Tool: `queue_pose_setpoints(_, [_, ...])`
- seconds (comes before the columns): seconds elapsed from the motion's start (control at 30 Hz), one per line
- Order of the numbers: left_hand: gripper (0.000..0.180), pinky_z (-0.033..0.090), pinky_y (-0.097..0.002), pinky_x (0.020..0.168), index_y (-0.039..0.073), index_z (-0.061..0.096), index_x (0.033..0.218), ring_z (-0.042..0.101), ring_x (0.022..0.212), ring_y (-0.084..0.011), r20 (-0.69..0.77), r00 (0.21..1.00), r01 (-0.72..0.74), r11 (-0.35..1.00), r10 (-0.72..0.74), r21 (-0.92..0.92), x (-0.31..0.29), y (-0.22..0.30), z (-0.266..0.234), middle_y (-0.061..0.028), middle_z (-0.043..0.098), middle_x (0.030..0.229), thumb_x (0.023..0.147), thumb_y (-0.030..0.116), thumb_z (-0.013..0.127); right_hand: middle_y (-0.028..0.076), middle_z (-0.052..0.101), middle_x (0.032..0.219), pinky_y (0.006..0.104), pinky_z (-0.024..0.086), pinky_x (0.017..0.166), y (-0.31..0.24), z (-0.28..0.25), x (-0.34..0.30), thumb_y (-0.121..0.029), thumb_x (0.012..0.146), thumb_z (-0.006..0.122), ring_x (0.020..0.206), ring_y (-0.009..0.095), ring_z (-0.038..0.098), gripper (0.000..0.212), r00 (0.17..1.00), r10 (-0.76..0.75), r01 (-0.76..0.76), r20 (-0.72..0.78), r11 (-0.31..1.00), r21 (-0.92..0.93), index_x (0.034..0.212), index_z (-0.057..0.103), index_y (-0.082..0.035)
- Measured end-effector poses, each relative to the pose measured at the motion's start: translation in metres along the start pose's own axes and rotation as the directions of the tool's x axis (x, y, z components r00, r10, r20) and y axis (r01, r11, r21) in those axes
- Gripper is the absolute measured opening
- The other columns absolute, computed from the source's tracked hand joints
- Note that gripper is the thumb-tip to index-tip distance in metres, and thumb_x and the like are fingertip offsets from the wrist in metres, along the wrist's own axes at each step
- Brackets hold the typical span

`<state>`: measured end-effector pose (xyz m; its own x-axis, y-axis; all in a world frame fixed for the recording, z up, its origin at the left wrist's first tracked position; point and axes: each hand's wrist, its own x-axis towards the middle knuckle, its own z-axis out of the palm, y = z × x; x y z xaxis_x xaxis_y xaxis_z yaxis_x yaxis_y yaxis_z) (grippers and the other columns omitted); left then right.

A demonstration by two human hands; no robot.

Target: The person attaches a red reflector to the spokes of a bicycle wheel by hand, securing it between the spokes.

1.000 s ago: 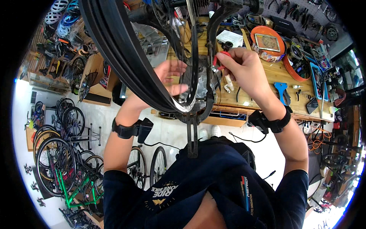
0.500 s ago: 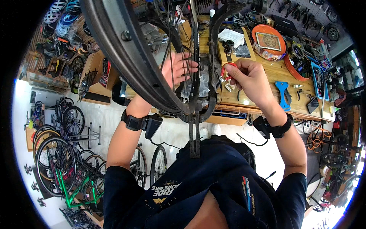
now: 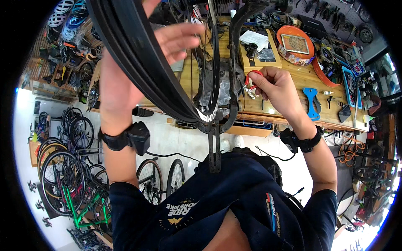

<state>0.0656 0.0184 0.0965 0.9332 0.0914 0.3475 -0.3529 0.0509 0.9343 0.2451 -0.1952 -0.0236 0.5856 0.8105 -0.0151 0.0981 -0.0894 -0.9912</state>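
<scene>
A black bicycle wheel rim (image 3: pixel 140 58) with thin spokes stands upright in a dark truing stand (image 3: pixel 233 96) before me. Up at the rim's left side is my left hand (image 3: pixel 178 40), fingers stretched out and slightly blurred. The rim crosses in front of it and hides part of the palm. Nothing shows in that hand. To the right of the stand, my right hand (image 3: pixel 274 85) pinches a red-coated spoke wrench (image 3: pixel 246 79) between thumb and fingers, apart from the wheel. White lettering marks the rim's lowest stretch.
The wooden workbench (image 3: pixel 289 102) holds a yellow box (image 3: pixel 274 52), an orange round tin (image 3: pixel 295 35), a blue tool (image 3: pixel 310 102) and a blue tray (image 3: pixel 351 88). Bicycles (image 3: pixel 75 196) stand on the floor at left. Helmets (image 3: pixel 71 25) hang at upper left.
My left hand has moved up and left, from behind the spokes to the rim's outer side. The wheel has turned, bringing white lettering to the bottom. My right hand keeps the spoke wrench almost in place.
</scene>
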Motion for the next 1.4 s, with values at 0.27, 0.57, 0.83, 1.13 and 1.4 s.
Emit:
queue_pose_setpoints(0.27, [0.083, 0.045, -0.0383, 0.098, -0.001, 0.023, 0.147, 0.057, 0.117, -0.0303, -0.077, 0.997, -0.015, 0.991, 0.004, -0.136, 0.003, 0.016, 0.006, -0.0297, 0.052, 0.13, 0.094, 0.06, 0.042, -0.001, 0.06, 0.064, 0.0196, 0.035, 0.048, 0.0, 0.0, -0.003, -0.024, 0.093, 0.065, 0.054, 0.002, 0.048, 0.026, 1.0, 0.009, -0.009, 0.001, 1.0, -0.002, 0.081, 0.064, 0.0])
queue_pose_setpoints(0.57, [0.087, 0.038, -0.0371, 0.097, -0.006, 0.043, 0.137, 0.056, 0.111, -0.025, -0.021, 0.976, 0.215, 0.961, -0.215, 0.173, -0.043, -0.047, -0.015, -0.0231, 0.054, 0.132, 0.09, 0.067, 0.04, -0.001, 0.059, 0.065, 0.0189, 0.036, 0.048, 0.004, -0.002, -0.005, -0.022, 0.095, 0.063, 0.053, 0.003, 0.047, 0.024, 0.999, 0.026, -0.027, 0.018, 1.0, 0.007, 0.081, 0.063, -0.002])
queue_pose_setpoints(0.83, [0.092, 0.037, -0.0369, 0.094, -0.007, 0.045, 0.136, 0.056, 0.111, -0.0249, 0.005, 0.982, 0.186, 0.962, -0.191, 0.199, -0.043, -0.053, -0.017, -0.023, 0.055, 0.131, 0.09, 0.072, 0.032, -0.001, 0.059, 0.065, 0.0196, 0.036, 0.049, 0.006, 0.003, 0.002, -0.024, 0.093, 0.065, 0.055, 0.003, 0.047, 0.026, 0.997, 0.029, -0.028, 0.067, 1.0, -0.003, 0.081, 0.063, -0.001])
queue_pose_setpoints(1.13, [0.089, 0.039, -0.0376, 0.095, -0.009, 0.041, 0.138, 0.057, 0.104, -0.0257, -0.016, 0.99, 0.141, 0.982, -0.14, 0.124, -0.034, -0.028, -0.019, -0.0268, 0.053, 0.131, 0.088, 0.064, 0.045, -0.001, 0.059, 0.066, 0.0189, 0.036, 0.048, 0.01, 0.003, 0.007, -0.022, 0.093, 0.064, 0.054, 0.002, 0.047, 0.024, 0.996, 0.037, -0.037, 0.081, 0.999, 0.006, 0.082, 0.064, -0.001])
queue_pose_setpoints(1.4, [0.091, 0.039, -0.0374, 0.096, -0.009, 0.041, 0.138, 0.057, 0.103, -0.0255, 0.006, 0.985, 0.166, 0.97, -0.17, 0.179, -0.037, -0.035, -0.02, -0.0276, 0.053, 0.132, 0.086, 0.065, 0.047, 0.001, 0.064, 0.076, 0.0193, 0.045, 0.058, 0.01, 0.006, 0.01, -0.015, 0.093, 0.063, 0.065, 0.004, 0.054, 0.016, 0.978, 0.031, -0.026, 0.206, 0.999, -0.027, 0.094, 0.066, 0.002])
